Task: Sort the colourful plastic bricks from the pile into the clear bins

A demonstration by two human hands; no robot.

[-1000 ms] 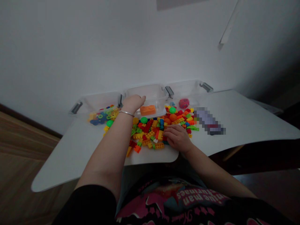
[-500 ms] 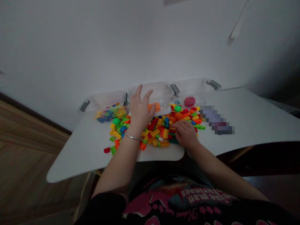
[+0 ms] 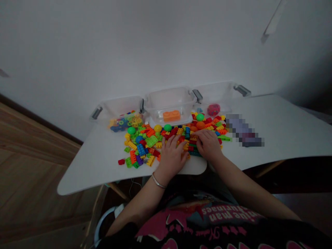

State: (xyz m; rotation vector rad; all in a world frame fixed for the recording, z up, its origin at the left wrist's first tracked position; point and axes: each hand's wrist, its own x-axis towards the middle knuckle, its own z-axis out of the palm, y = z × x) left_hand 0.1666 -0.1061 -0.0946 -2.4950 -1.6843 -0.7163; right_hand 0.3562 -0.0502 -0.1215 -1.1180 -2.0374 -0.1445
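My left hand, with a silver bangle at its wrist, lies over the front of a pile of toy building bricks, fingers spread. It touches the bricks, and nothing shows in its grip. My right hand is at the pile's right part, fingers curled together at an orange-toned spot beside a blue brick. What those fingers hold is hidden. Behind the pile stands a clear middle box with a large orange brick inside.
A clear left box has yellow and blue pieces in it. The clear right box contains a pink-red piece. Green balls lie among the bricks. A blurred-out object rests right on the white table, against a wall.
My left hand has moved from the middle box down and towards me onto the bricks. My right hand stays at nearly the same spot. The view has shifted slightly.
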